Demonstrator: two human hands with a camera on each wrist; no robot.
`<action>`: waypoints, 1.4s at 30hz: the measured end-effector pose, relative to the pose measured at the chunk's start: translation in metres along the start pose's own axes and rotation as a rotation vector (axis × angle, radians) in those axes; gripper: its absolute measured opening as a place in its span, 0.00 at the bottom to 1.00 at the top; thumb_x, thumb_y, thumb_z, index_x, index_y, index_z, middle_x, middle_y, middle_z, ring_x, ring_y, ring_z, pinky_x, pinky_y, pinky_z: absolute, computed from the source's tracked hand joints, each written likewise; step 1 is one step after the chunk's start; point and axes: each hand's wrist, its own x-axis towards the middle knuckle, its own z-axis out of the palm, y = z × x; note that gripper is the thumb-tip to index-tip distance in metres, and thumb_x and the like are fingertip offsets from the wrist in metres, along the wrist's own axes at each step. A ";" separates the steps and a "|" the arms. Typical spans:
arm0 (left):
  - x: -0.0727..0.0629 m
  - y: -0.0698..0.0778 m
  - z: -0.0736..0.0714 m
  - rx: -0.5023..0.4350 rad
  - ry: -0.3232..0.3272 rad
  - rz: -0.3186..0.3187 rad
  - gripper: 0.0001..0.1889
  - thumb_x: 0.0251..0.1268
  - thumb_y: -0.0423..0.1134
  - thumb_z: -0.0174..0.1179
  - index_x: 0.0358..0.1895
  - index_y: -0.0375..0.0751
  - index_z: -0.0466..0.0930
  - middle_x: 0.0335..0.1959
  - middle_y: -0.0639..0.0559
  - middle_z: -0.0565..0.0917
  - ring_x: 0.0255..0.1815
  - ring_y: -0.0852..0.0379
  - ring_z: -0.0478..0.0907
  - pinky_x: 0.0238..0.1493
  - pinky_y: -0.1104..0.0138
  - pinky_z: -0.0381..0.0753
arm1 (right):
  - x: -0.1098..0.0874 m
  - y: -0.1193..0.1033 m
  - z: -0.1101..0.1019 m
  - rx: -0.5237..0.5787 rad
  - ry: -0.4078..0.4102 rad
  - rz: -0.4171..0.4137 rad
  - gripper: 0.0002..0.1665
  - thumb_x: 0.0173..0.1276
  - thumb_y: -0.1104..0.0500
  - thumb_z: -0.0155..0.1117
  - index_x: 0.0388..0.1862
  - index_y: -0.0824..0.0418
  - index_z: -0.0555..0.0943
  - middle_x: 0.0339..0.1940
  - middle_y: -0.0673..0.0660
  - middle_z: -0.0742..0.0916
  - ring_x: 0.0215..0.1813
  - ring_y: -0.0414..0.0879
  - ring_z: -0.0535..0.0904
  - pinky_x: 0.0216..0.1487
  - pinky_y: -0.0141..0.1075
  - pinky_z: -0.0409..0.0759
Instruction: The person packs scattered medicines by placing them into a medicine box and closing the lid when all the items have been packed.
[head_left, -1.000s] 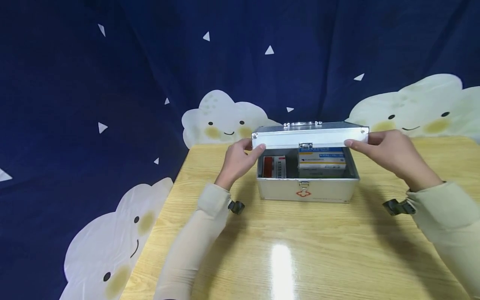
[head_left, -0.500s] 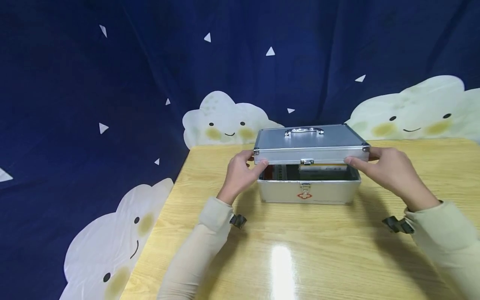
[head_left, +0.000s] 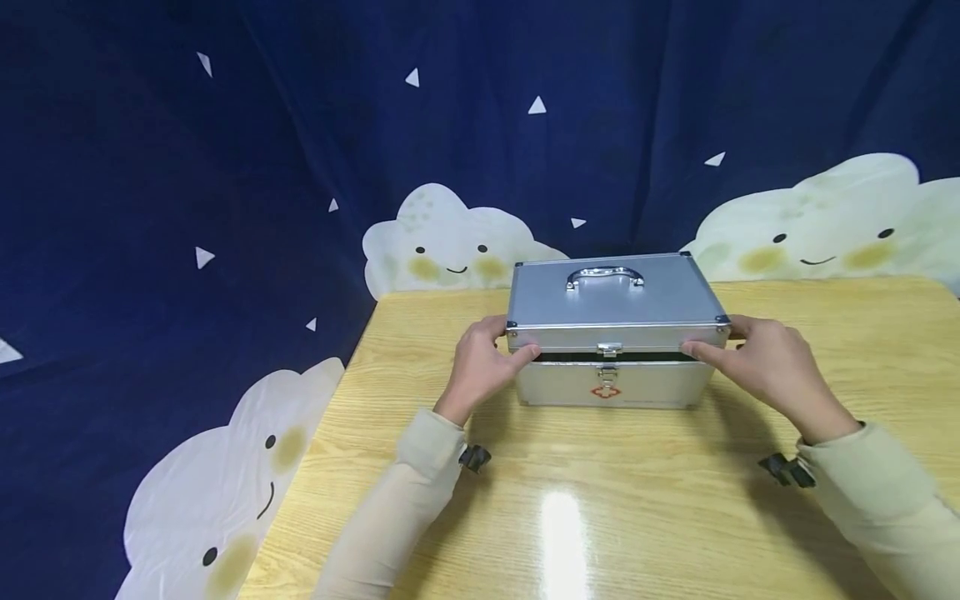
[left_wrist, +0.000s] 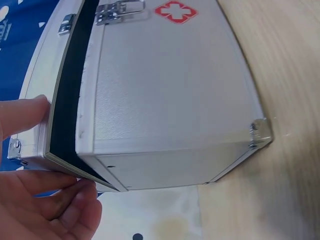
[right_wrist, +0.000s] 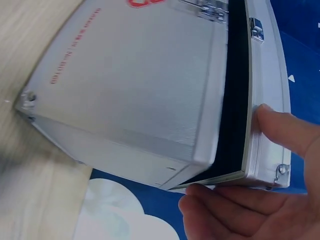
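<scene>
A silver metal first-aid box with a red cross outline stands on the table. Its hinged lid, topped by a carrying handle, is tilted a little above the base, leaving a narrow dark gap at the front. My left hand grips the lid's left front corner, thumb on the front face and fingers at the side. At the opposite corner my right hand holds the lid the same way. Both wrist views show the latch on the base apart from the lid's catch. The box's contents are hidden.
The light wooden table extends around the box, with a bright reflection in front. A dark blue curtain with white triangles and smiling clouds hangs behind the table and along its left side.
Both hands have swung the lid down and toward me. The front gap has narrowed, and the small cartons seen inside the box earlier are now covered.
</scene>
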 end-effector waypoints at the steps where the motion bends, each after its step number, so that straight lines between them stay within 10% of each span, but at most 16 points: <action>1: -0.001 -0.001 0.001 0.003 -0.003 0.000 0.22 0.53 0.48 0.72 0.52 0.44 0.86 0.53 0.47 0.87 0.55 0.49 0.82 0.57 0.54 0.78 | -0.001 0.001 0.002 -0.001 0.004 -0.001 0.52 0.64 0.30 0.61 0.62 0.76 0.74 0.55 0.81 0.80 0.55 0.76 0.76 0.45 0.61 0.76; 20: -0.001 -0.008 0.009 -0.025 -0.041 -0.036 0.25 0.56 0.46 0.73 0.58 0.43 0.83 0.65 0.44 0.80 0.69 0.44 0.75 0.68 0.50 0.73 | 0.000 0.006 0.016 0.070 0.052 -0.013 0.48 0.61 0.35 0.69 0.56 0.79 0.73 0.48 0.79 0.83 0.49 0.71 0.80 0.39 0.54 0.78; 42: -0.004 -0.013 0.016 -0.044 -0.114 -0.089 0.28 0.61 0.48 0.69 0.64 0.45 0.79 0.52 0.49 0.88 0.51 0.49 0.82 0.42 0.64 0.82 | -0.003 0.015 0.022 0.132 0.017 0.013 0.45 0.62 0.37 0.68 0.55 0.76 0.70 0.49 0.81 0.83 0.47 0.69 0.84 0.32 0.42 0.80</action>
